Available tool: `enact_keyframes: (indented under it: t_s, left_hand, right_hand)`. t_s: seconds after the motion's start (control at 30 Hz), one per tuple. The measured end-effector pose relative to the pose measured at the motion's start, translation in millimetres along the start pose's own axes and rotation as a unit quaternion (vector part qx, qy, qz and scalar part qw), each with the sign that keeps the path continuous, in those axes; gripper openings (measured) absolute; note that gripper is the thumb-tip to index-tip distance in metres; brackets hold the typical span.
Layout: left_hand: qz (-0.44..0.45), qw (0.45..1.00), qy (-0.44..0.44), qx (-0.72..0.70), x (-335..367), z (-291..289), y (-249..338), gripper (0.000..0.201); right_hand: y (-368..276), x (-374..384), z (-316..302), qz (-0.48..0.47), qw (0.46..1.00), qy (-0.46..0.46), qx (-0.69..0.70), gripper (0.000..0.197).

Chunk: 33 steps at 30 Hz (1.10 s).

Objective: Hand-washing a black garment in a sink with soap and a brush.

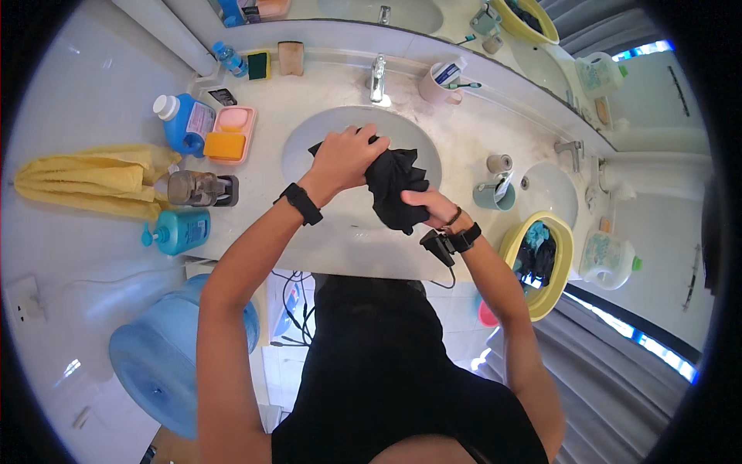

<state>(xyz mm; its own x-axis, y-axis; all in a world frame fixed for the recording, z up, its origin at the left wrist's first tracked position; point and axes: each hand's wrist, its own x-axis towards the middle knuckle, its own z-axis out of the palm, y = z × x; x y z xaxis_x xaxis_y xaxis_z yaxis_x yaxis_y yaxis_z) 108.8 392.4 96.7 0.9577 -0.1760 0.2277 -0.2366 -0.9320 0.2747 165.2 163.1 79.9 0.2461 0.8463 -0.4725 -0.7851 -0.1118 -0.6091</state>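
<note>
A crumpled black cloth (393,184) is bunched between my two hands above the white sink basin (309,131). My left hand (352,157) is closed on its upper left part, with a dark edge poking out past the knuckles. Lower on the right side, my right hand (434,207) grips the cloth with the thumb lying over it. Folds of the cloth hang between the hands, and what kind of garment or rag it is cannot be made out. Behind the basin stands a chrome faucet (377,80).
Left on the counter are a soap dish (246,139), a blue bottle (185,124), a pump bottle (179,233) and a yellow towel (93,182). Rightward stand a pink cup (433,91), a green cup (487,197), a second sink (553,185) and a yellow basin (565,255) holding dark cloths.
</note>
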Motion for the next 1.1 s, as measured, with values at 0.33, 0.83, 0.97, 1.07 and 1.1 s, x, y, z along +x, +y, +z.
enact_keyframes:
  t_s: [0.33, 0.83, 0.97, 1.07, 1.1]
  left_hand:
    - [-0.04, 0.972, -0.232, -0.001, 8, 11, -6, 0.056]
    - [-0.028, 0.947, 0.078, -0.312, -38, 17, -10, 0.096]
    - [0.04, 0.962, 0.133, -0.233, -44, 17, -6, 0.095]
    - [0.047, 0.961, 0.204, -0.183, -51, 39, -8, 0.099]
    - [0.052, 0.947, 0.244, -0.2, -48, 42, -6, 0.1]
  right_hand:
    - [21, 24, 2, -0.039, 0.938, 0.109, -0.328, 0.054]
    - [6, 7, -9, -0.001, 0.996, -0.044, 0.079, 0.048]
    - [0, -1, 5, 0.005, 0.994, -0.071, 0.085, 0.052]
    - [-6, -6, 17, 0.042, 0.996, -0.074, -0.012, 0.055]
    - [-4, -6, 16, 0.04, 0.997, -0.071, -0.012, 0.055]
